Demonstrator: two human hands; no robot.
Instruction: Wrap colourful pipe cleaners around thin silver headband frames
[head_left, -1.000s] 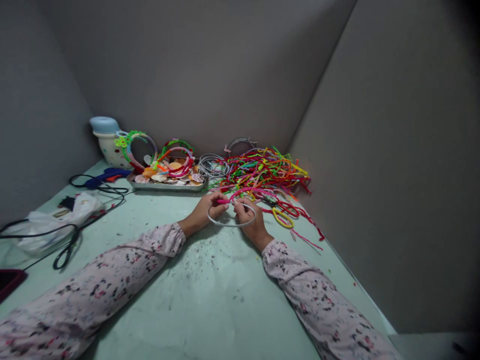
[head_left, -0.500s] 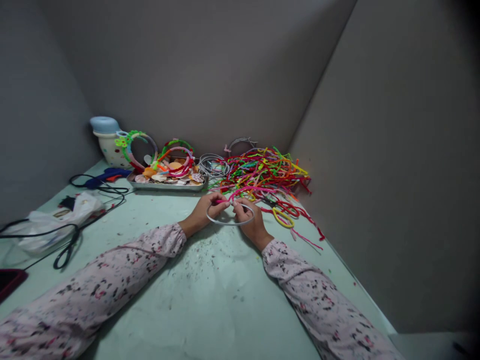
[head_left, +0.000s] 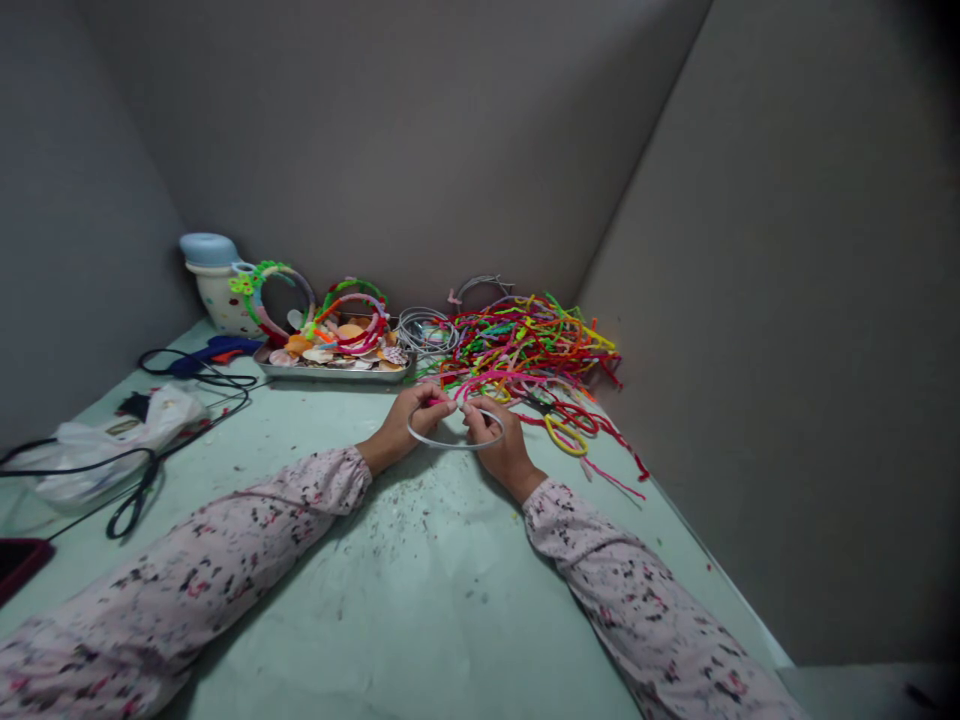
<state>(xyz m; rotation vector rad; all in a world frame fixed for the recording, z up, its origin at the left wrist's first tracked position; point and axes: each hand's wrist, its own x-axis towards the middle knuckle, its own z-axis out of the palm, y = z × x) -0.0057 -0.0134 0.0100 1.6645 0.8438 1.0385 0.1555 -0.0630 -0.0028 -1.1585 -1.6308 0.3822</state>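
Note:
A thin pale grey wire ring is held level between both hands above the table. My left hand pinches the ring's far side, with bright pink pipe cleaner at its fingertips. Close beside it, my right hand pinches at the same stretch, thumb and forefinger nearly touching the left ones. The longer part of the pink pipe cleaner arches away to the right behind my right hand. The fingers hide just how it wraps the ring.
Behind stand a metal tray of seashells with decorated hoops, coiled grey wire and a heap of coloured pipe cleaners. Yellow-handled scissors lie to the right. At left are a plastic bag, black cable and lidded container.
The ring and both sets of fingertips have shifted slightly left. The pink pipe cleaner's loose part lies a little differently behind the right hand. Both hands keep their pinch.

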